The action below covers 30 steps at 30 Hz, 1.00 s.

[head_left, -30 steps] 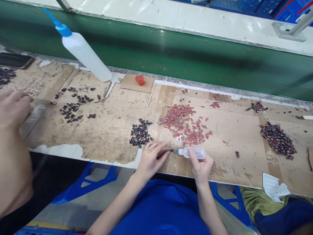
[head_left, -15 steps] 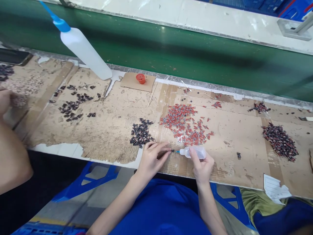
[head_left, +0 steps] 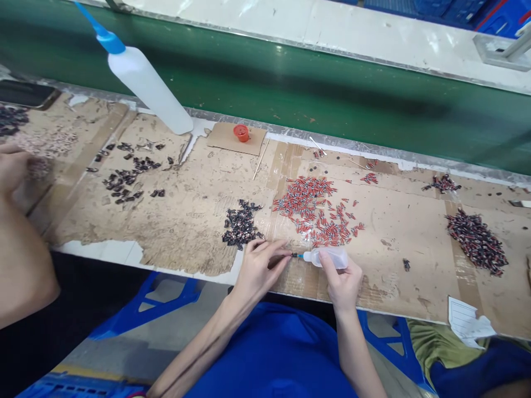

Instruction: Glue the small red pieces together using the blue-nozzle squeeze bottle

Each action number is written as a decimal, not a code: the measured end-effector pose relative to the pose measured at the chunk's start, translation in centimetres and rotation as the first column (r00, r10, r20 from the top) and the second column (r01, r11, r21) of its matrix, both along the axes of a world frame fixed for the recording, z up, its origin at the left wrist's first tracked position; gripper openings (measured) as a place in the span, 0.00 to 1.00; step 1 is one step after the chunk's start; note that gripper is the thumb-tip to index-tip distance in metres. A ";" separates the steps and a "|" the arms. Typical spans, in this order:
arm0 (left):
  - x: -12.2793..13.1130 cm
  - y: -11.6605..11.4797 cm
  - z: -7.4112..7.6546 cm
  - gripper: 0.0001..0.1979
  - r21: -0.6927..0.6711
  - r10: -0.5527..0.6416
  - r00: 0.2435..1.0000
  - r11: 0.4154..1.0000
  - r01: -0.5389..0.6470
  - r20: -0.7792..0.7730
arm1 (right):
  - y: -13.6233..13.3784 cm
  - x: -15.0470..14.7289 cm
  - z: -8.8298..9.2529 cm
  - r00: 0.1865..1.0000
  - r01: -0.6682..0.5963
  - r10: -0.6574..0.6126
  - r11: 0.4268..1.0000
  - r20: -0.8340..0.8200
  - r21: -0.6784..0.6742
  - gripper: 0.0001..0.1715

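Note:
Between the fingertips of my left hand is a small black part, pinched near the table's front edge. My right hand grips a small translucent squeeze bottle, lying nearly level and pointing left. Its thin blue tip meets the black part, or almost does; I cannot tell which. Just beyond my left hand is a heap of black parts. Past the bottle, a spread of small red parts with metal ends covers the cardboard.
A large white bottle with a blue nozzle stands at the back left. A red cup sits on a cardboard piece. Assembled-looking parts are piled at right. A co-worker's arm reaches in from the left. Behind runs a green belt.
The small bottle has shifted very slightly left toward the black part. The whole view has moved a little; both of my hands keep their hold.

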<state>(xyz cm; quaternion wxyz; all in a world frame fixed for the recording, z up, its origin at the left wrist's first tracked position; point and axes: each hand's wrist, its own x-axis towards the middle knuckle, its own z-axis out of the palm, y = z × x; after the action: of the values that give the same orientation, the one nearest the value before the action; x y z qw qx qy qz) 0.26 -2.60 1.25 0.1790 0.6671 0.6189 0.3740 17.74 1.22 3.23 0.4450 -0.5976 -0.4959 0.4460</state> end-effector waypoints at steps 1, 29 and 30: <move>0.0 0.0 0.0 0.13 0.004 0.002 1.000 1.000 -0.002 -0.002 | 0.0 -0.1 0.0 1.000 0.007 -0.007 1.000 0.000 0.005 0.13; 1.1 0.5 0.3 0.06 -0.016 0.018 0.999 1.000 -0.018 -0.034 | -0.4 0.5 -0.8 0.979 0.178 -0.177 0.984 -0.102 -0.001 0.18; 1.1 0.5 0.4 0.07 -0.025 0.018 0.999 1.000 -0.018 -0.028 | -0.5 0.9 -1.0 0.968 0.223 -0.220 0.975 -0.118 0.008 0.18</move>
<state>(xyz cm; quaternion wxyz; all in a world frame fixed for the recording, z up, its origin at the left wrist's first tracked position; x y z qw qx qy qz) 1.37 -2.07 1.67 0.1757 0.6642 0.6320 0.3585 18.63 0.73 2.23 0.5264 -0.6175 -0.4041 0.4222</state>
